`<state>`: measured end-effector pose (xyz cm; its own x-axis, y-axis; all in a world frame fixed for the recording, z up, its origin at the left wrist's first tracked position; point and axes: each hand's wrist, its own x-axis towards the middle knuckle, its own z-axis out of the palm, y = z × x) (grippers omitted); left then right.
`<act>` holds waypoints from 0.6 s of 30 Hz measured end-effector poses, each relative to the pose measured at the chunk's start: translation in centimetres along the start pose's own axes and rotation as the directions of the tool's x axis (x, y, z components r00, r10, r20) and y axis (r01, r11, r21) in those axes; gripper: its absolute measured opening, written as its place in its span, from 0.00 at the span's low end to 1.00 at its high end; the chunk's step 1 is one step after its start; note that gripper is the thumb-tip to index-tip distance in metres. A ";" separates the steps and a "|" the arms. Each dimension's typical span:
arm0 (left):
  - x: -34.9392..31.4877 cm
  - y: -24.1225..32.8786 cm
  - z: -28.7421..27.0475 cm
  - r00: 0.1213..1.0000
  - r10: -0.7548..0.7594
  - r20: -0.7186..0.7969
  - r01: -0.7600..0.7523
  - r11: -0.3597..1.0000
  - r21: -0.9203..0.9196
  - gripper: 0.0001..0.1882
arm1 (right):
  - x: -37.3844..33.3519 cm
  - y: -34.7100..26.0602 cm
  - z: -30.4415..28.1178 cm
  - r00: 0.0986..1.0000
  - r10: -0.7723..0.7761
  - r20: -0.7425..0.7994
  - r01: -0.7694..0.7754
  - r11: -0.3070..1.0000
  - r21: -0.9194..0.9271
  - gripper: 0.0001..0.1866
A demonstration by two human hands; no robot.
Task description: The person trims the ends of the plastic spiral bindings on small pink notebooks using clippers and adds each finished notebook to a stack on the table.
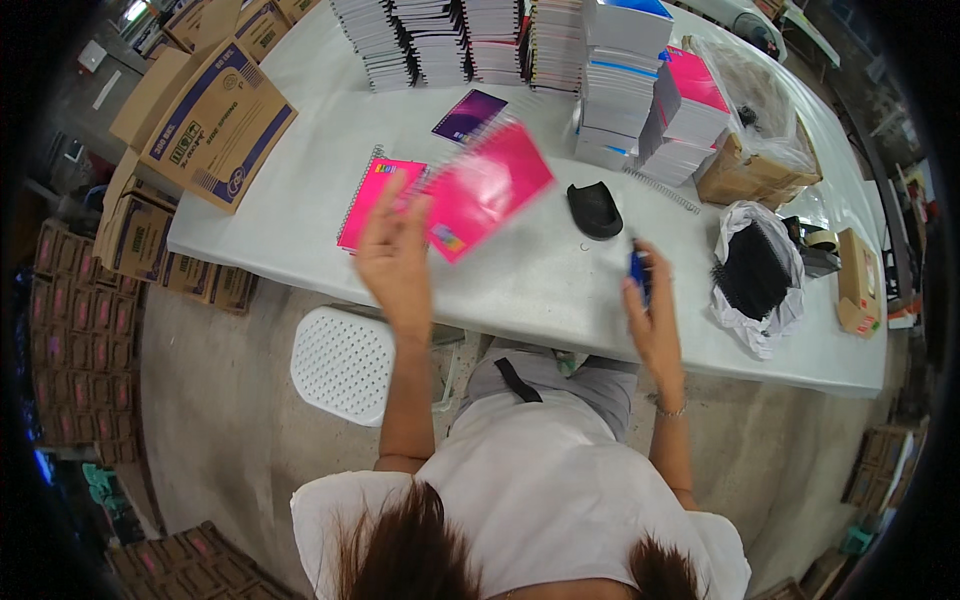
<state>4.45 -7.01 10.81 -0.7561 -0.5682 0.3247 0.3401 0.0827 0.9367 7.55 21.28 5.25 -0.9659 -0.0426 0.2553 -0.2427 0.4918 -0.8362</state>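
Observation:
A pink spiral notebook (500,185), blurred by motion, is tilted above the table with my left hand (397,255) closed on its near left edge. Below that hand, a second pink spiral notebook (372,205) lies flat, and a purple notebook (462,118) rests farther back. My right hand (652,310) grips a small blue-handled tool (638,268) over the table's front part; its exact kind is mostly hidden by the fingers. Between the hands sits a black, curved, shallow holder (597,212), with a tiny bit of bent wire (585,247) in front of it.
Stacks of spiral notebooks (435,45) and unbound page blocks (612,95) line the table's back. To the right are a loose wire spiral (662,190), a white bag of black coils (755,270) and a tape dispenser (818,245). Cartons (225,125) and a white stool (343,365) are left.

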 end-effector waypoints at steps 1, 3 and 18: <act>1.1 0.9 -1.1 0.998 -0.003 -0.060 0.003 1.000 -0.001 0.18 | 0.4 1.7 -0.6 0.990 -0.079 -0.116 0.061 0.987 -0.147 0.25; 3.2 0.0 -3.6 0.987 0.064 -0.146 -0.063 0.998 0.009 0.15 | 0.7 4.3 -2.1 0.977 -0.035 -0.209 -0.047 0.925 -0.377 0.25; 4.5 -8.7 -9.1 0.945 -0.078 -0.319 0.092 0.995 0.031 0.14 | 0.6 8.3 -3.1 0.915 -0.095 -0.393 -0.110 0.877 -0.468 0.29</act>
<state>3.18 -17.70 2.89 -0.5627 -0.8040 0.1924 0.2512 0.0555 0.9663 5.28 28.08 -0.05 -0.8250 0.2563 0.5037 -0.0645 0.8427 -0.5345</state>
